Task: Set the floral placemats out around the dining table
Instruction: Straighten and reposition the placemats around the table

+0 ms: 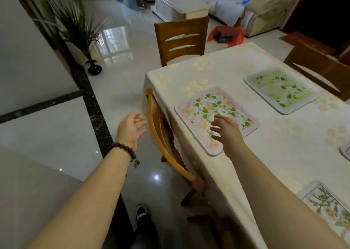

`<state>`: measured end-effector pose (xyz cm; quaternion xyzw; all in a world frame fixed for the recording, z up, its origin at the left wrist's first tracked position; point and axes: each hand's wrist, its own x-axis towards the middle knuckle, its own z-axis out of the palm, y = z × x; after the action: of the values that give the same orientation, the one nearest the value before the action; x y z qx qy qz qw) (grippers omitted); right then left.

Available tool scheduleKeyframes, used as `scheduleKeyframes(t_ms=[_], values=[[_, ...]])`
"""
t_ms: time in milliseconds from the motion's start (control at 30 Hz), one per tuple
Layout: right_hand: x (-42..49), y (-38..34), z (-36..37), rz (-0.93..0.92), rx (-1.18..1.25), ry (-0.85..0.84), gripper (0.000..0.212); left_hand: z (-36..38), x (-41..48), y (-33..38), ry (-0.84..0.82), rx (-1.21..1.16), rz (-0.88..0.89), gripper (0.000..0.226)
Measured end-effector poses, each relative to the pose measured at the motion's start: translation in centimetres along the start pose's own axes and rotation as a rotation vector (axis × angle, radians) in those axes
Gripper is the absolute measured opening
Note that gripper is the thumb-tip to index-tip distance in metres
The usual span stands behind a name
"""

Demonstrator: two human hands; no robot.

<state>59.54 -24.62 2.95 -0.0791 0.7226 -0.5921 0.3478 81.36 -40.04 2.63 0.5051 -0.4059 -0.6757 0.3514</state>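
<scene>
A pink-bordered floral placemat (206,108) lies flat near the left edge of the dining table (274,154), which wears a cream cloth. My right hand (226,133) hovers open over the mat's near corner, fingers spread, holding nothing. My left hand (130,127), with a bead bracelet at the wrist, is open in the air beside the table, just left of a chair back. A green floral placemat (280,89) lies further back. Another floral placemat (329,209) sits at the near right edge. A fourth mat's corner (345,153) shows at the far right.
A wooden chair (164,144) is tucked under the table's left side, right by my left hand. A second chair (180,40) stands at the far end, a third (318,66) on the right. A potted plant (91,59) stands on the glossy floor.
</scene>
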Motion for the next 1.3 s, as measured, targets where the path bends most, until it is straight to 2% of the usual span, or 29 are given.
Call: scheduleKeyframes(t_ms=[167, 433, 567, 967, 1300], values=[[3.0, -1.2, 4.0, 0.010, 0.049, 0.081, 0.018, 0.8, 6.8, 3.2, -0.093, 0.000, -0.006, 0.020], [6.2, -2.9, 6.8, 0.030, 0.134, 0.285, 0.023, 4.1, 14.4, 6.2, -0.301, 0.087, -0.088, 0.028], [7.3, -2.5, 6.1, 0.050, 0.146, 0.378, 0.025, 6.2, 16.3, 5.9, -0.375, 0.115, -0.149, 0.021], [12.8, -0.2, 2.1, 0.099, 0.306, 0.612, 0.020, 17.0, 21.9, 4.3, -0.627, 0.330, -0.180, 0.025], [11.0, 3.7, -2.4, 0.236, 0.434, 0.864, 0.021, 23.3, 24.7, 1.5, -0.740, 0.485, -0.357, 0.031]])
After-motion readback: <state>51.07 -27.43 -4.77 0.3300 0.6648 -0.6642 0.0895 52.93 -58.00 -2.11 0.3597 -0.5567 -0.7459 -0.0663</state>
